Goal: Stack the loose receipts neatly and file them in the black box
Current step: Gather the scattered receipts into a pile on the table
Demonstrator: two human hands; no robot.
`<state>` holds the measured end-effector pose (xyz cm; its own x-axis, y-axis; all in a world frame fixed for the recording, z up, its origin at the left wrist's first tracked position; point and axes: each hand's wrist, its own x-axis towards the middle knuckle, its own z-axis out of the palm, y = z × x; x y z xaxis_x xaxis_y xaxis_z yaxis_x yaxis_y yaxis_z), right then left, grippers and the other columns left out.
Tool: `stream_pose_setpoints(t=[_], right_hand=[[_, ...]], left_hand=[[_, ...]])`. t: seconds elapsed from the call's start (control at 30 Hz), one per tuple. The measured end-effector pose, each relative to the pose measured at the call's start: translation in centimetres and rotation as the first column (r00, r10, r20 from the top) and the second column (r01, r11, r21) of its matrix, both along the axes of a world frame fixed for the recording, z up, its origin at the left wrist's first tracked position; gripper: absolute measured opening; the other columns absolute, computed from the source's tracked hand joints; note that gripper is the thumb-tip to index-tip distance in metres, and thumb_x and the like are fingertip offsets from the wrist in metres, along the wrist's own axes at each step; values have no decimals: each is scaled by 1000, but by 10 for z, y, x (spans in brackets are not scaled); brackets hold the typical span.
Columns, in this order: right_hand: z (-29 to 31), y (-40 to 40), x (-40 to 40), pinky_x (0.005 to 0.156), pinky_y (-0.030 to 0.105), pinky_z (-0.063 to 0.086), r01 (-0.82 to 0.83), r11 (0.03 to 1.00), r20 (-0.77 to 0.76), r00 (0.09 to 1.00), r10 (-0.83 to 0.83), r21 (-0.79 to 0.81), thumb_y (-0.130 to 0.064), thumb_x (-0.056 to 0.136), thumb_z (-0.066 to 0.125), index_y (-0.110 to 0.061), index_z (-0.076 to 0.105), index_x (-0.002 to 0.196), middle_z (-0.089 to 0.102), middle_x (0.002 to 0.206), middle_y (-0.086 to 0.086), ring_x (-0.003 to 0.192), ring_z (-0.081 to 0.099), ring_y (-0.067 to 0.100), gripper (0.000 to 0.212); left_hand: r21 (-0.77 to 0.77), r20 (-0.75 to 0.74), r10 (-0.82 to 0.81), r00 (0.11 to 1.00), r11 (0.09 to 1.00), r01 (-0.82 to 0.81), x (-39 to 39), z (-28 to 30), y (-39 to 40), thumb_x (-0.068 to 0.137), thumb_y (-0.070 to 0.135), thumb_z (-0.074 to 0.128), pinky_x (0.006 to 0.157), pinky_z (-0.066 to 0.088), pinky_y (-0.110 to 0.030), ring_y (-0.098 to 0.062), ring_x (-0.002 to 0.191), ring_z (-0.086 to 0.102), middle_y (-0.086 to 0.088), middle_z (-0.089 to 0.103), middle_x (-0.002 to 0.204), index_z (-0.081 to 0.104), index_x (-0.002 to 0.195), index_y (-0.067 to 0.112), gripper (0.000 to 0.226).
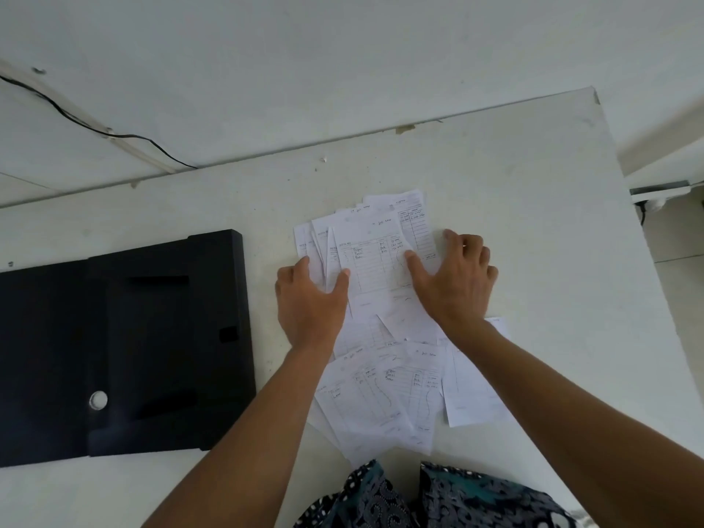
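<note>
Head view looks down on a white table (514, 192) set against a pale wall, and the black box (125, 348) serves as the landmark: it lies flat at the table's left side, with a round hole near its lower left and what look like folded flaps on its face. Whether it is open to take paper I cannot tell.

Right of the box, apart from it, the receipts (375, 268) lie fanned and overlapping, not yet squared. A second loose spread (384, 394) sits nearer the person, also right of the box, with one sheet (472, 390) lying farthest from it.

Judging by this, the task is early: gathering is under way, and no stack is formed or filed. The nearer spread remains to be collected.

Left hand (310, 295) rests flat on the fan's box-side edge, fingers curled lightly over the sheets. Right hand (453, 276) presses on the far side from the box, thumb stretched over the paper, fingers bent at the edge. Neither pinches a sheet that I can see.

Bare table runs between box and papers, and beyond the fan toward the wall; the table's edge far right of the box is close to the outermost sheet.
</note>
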<state>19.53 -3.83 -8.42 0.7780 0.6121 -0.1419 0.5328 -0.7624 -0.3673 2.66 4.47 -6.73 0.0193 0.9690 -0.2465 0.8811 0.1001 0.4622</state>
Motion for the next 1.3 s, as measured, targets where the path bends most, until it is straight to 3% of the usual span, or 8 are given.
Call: stream_pose_setpoints(t=[0.13, 0.33, 0.5, 0.7, 0.93, 1.1, 1.23, 1.3], right_hand=[[2, 11, -12, 95, 42, 38, -153, 988, -61, 986, 154, 9, -56, 91, 55, -16, 48, 138, 46, 131, 8, 118, 46, 28, 62], [5, 24, 3, 97, 44, 37, -37, 999, -28, 999, 37, -11, -56, 93, 50, -15, 50, 137, 47, 133, 7, 120, 46, 29, 60], [4, 18, -20, 95, 42, 39, -201, 979, -66, 977, 202, 22, -51, 92, 54, -17, 52, 134, 50, 128, 7, 115, 48, 27, 54], [1, 12, -4, 93, 44, 38, -60, 998, -46, 997, 61, 16, -54, 91, 55, -16, 53, 131, 50, 126, 7, 114, 48, 29, 55], [5, 24, -30, 93, 42, 40, -192, 978, -116, 973, 201, 85, -47, 98, 46, -14, 53, 132, 52, 126, 8, 114, 50, 28, 48], [7, 20, -10, 99, 44, 38, -44, 998, -145, 988, 50, 39, -65, 94, 43, -15, 47, 141, 49, 134, 7, 122, 47, 28, 69], [11, 27, -24, 99, 43, 39, -86, 996, -224, 971, 86, 14, -65, 84, 62, -16, 45, 139, 50, 132, 6, 120, 49, 27, 76], [13, 34, -30, 99, 43, 40, -80, 997, -296, 952, 81, 15, -57, 83, 67, -16, 51, 133, 52, 128, 6, 118, 50, 27, 67]], left_hand=[[4, 94, -103, 990, 995, 103, 11, 2, -2, 91, 46, 67, 80, 46, -24, -18, 109, 59, 1, 55, 124, 61, 125, 20, 43], [-30, -47, 86, 995, 996, -87, 8, 5, 9, 91, 51, 64, 101, 51, -47, -25, 132, 45, -8, 46, 144, 47, 145, 12, 69], [-69, 146, 31, 989, 997, -21, 17, 6, 2, 91, 43, 66, 100, 52, -39, -21, 122, 52, -4, 52, 133, 57, 132, 16, 49], [-48, -169, 200, 965, 976, -210, -9, 9, -1, 88, 56, 63, 109, 35, -52, -31, 137, 38, -11, 40, 147, 44, 146, 11, 76], [-64, 141, 136, 981, 990, -128, 12, 13, 4, 96, 36, 56, 100, 50, -49, -25, 118, 54, -7, 52, 132, 59, 128, 11, 40], [-56, -3, 266, 964, 962, -266, -17, 10, 8, 95, 48, 57, 105, 46, -52, -30, 137, 41, -11, 41, 150, 44, 148, 13, 65], [-94, 76, 258, 963, 964, -251, -16, 9, 7, 91, 31, 68, 84, 50, -32, -23, 118, 55, -7, 46, 141, 51, 141, 14, 56], [-112, 143, 257, 956, 964, -243, -8, 12, 10, 91, 26, 69, 82, 52, -30, -21, 111, 59, -6, 54, 132, 55, 136, 15, 49]])
